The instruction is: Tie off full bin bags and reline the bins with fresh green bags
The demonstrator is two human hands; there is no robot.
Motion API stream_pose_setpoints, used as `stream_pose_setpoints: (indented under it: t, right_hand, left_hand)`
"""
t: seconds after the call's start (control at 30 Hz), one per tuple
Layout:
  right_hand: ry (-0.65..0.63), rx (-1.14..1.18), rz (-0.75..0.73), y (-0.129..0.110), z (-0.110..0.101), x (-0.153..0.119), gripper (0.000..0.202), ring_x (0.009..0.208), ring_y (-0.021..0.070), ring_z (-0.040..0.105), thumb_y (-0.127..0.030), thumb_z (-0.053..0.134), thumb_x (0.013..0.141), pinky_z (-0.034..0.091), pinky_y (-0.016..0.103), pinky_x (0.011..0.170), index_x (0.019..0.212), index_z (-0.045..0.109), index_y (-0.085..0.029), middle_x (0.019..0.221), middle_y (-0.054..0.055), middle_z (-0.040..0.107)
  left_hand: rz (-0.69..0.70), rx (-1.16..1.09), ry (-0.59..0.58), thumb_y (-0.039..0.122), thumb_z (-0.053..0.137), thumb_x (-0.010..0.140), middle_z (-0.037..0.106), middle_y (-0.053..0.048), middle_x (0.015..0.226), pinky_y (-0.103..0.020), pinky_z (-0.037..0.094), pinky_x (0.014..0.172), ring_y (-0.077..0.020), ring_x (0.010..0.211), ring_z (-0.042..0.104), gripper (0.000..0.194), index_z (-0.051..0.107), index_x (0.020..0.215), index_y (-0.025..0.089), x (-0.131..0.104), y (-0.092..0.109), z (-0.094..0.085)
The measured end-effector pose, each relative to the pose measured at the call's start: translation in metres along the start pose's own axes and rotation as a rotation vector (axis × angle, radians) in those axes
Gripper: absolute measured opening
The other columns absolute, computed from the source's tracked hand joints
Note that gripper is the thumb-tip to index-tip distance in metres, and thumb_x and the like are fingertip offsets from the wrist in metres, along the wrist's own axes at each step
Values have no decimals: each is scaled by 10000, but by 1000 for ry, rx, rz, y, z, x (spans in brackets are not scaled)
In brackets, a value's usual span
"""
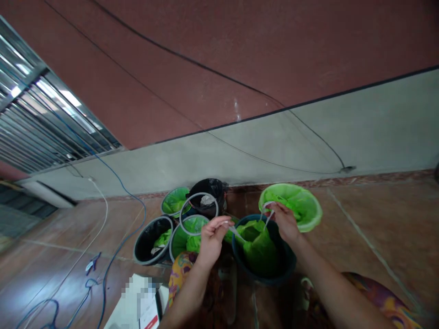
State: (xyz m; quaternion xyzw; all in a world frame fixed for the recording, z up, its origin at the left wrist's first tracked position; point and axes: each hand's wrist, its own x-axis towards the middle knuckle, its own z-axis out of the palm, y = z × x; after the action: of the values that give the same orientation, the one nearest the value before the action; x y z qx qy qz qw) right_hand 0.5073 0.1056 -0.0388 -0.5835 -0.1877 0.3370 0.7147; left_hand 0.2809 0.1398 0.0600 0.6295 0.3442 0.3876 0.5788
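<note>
A green bag [261, 251] hangs in a dark blue bin [291, 262] in front of me. At the bin's left, my left hand [213, 237] is pinched on a whitish strip that runs to the bag. My right hand [284, 220] grips another looped whitish strip of the same bag above the bin's right side. Both hands are raised over the rim, some way apart, and the bag's mouth is partly open between them.
Bins with green liners [177, 200] and black liners [206, 196] stand at the left, one with a loose grey ring [199, 194]. A green-lined basket [312, 214] is behind right. Blue cable [118, 251] and papers [146, 306] lie on the left floor.
</note>
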Motion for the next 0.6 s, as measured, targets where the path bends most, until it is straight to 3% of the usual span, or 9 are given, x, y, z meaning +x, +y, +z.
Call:
stream_pose_setpoints:
  t: [0.17,0.27,0.37,0.43,0.5,0.6]
  right_hand:
    - [-155,69,96,-11,12,-12,402,547,133,518,-576,627,703,413,277,531,846,638,-200,692,27,658]
    - [-334,-11,114,-13,20,-21,334,506,105,424,-488,616,708,312,251,490,854,641,-188,600,-26,556]
    - [-561,-101,75,-8,28,-32,301,606,112,475,-354,664,637,351,244,564,893,632,-197,691,-34,582]
    - [-680,-210,35,-2,33,-35,244,621,112,472,-340,676,628,352,247,588,815,613,-195,686,-38,572]
    - [-696,-343,32,4,35,-33,241,557,106,421,-424,639,688,317,256,555,693,571,-192,593,-40,513]
    - [-567,-458,-12,7,31,-21,370,532,119,425,-517,505,800,319,273,547,614,542,-200,544,-18,500]
  left_hand:
    - [9,-22,-1,311,734,777,771,-66,893,-295,513,831,-187,868,697,218,739,945,172,13,1,9]
    - [3,-30,-55,301,722,782,769,-73,936,-289,510,833,-182,883,694,231,731,974,174,26,1,18]
    - [0,-4,-135,283,707,785,762,-72,947,-284,511,815,-178,871,692,242,718,1002,175,43,-1,28]
    - [2,21,-166,262,679,799,755,-63,916,-274,511,783,-175,858,691,244,696,1027,178,55,-6,34]
    - [-3,58,-162,220,643,811,743,-48,873,-267,508,764,-169,842,689,255,656,1063,180,67,-16,35]
    - [-44,183,-19,147,591,809,702,-16,791,-270,503,741,-149,741,668,262,590,1069,179,76,-42,31]
